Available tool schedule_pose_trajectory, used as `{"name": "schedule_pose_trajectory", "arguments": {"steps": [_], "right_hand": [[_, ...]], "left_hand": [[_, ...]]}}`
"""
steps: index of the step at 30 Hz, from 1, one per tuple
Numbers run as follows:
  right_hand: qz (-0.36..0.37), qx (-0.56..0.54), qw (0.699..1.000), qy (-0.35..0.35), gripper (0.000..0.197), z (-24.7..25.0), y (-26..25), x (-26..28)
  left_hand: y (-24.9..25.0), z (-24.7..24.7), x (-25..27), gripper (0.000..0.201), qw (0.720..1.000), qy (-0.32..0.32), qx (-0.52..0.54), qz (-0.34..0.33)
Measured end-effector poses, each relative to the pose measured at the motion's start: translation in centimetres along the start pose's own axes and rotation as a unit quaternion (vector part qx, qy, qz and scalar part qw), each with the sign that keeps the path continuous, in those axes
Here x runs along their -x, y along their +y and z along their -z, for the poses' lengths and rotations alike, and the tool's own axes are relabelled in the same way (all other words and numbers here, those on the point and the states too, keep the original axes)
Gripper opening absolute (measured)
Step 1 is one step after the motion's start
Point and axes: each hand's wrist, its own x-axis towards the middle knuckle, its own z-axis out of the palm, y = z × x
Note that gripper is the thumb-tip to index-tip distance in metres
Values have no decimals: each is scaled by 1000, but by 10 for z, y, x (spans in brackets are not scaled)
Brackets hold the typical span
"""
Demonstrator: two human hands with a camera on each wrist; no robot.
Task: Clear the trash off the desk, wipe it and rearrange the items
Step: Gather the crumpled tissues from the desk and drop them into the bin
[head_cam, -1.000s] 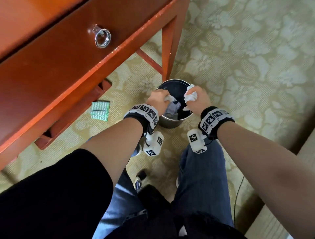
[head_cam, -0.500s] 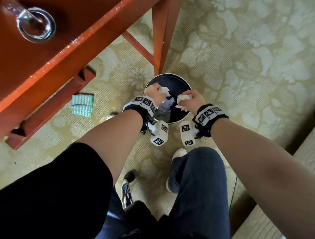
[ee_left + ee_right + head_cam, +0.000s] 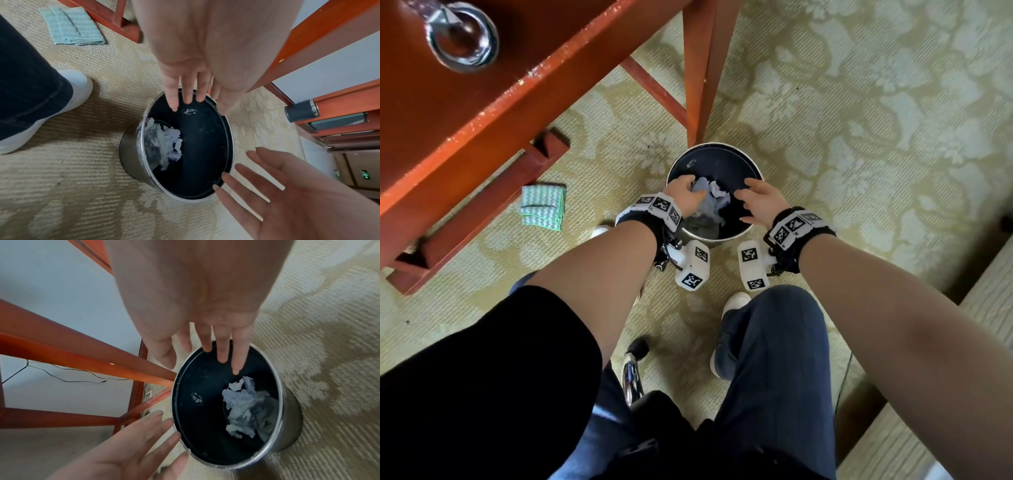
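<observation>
Both hands hover over the round metal wastebasket [image 3: 714, 192] on the carpet, left hand [image 3: 683, 197] and right hand [image 3: 758, 202] with fingers [image 3: 171, 95] spread, holding nothing. Crumpled white paper trash [image 3: 244, 407] lies inside. A careless withdrawal could tip the bin against the red wooden desk leg [image 3: 698, 68].

A pale green-gold floral carpet [image 3: 859, 102] covers the floor. Red-brown wooden legs and rails [image 3: 698, 68] stand before a light grey wall [image 3: 51, 280]. A black cable [image 3: 61, 371] trails along it.

Patterned carpet [image 3: 859, 102]; black cable [image 3: 61, 371] by wall.
</observation>
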Motion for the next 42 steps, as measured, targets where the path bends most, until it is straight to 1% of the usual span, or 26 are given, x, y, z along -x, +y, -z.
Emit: {"name": "schedule_pose_trajectory", "arguments": {"steps": [2,3,5,9,12,15,18,21,25,27,30,34,39,42], "right_hand": [[6,5,1000,3,54,-3,-1,10],[10,5,1000,5,54,-4,-2,16],[24,6,1000,7,52,-7,-3,27],[52,6,999,0,48,-9,-3,55],[81,12,997,-7,46,-11,-2,80],[127,63,990,-1,46,-13,-1,106],[160,101,982,0,47,-17,0,136],[197,153,968,-2,50,-19,3,166],[249,220,943,-7,50,-20,5,206],[277,249,928,-6,51,-20,7,224],[307,281,909,7,52,-18,12,245],[322,290,901,6,49,-16,18,260],[308,345,887,-14,50,-17,19,270],[298,353,887,-26,52,-21,13,270]], "left_hand": [[-1,0,7,41,1000,4,5,7],[0,1,13,50,1000,10,5,9],[1,5,25,54,1000,22,12,1],[1,15,52,54,1000,25,0,-18],[3,23,76,50,998,45,8,-37],[3,24,103,50,997,64,26,-44],[2,20,136,48,994,94,17,-57],[2,16,171,46,989,118,-31,-82],[3,16,213,41,976,150,-109,-114],[0,16,231,40,968,171,-132,-128],[-7,15,249,40,960,182,-158,-142],[-14,17,265,40,954,192,-178,-149],[-16,24,277,37,948,187,-205,-154],[-15,32,276,37,945,181,-224,-153]]}}
